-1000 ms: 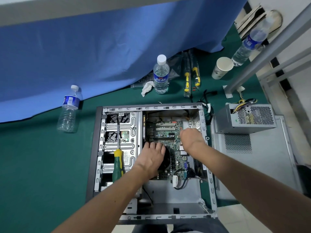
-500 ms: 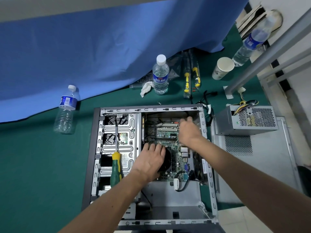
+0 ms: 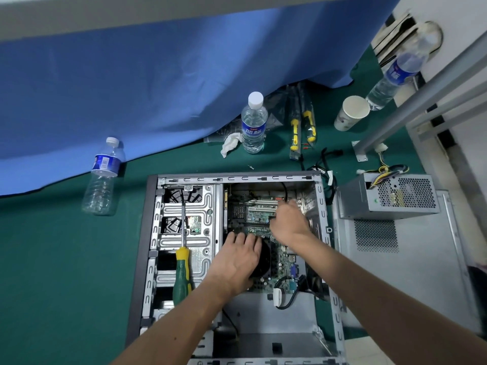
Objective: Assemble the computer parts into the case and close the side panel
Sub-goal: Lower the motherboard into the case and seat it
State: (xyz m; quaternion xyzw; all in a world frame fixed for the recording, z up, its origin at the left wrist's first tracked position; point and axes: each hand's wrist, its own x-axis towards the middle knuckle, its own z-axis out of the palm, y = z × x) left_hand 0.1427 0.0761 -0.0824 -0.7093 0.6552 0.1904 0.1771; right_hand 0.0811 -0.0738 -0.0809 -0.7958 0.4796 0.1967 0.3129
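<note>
Green mat [image 3: 52,259], motherboard [image 3: 259,214] under both hands

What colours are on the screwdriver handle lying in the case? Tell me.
Green with a yellow collar on the screwdriver, seen best in the head view.

We moved our right hand [image 3: 288,223] from the middle of the motherboard [image 3: 259,217] up toward its far slots, then brought it a little back, while our view shifted slightly.
</note>
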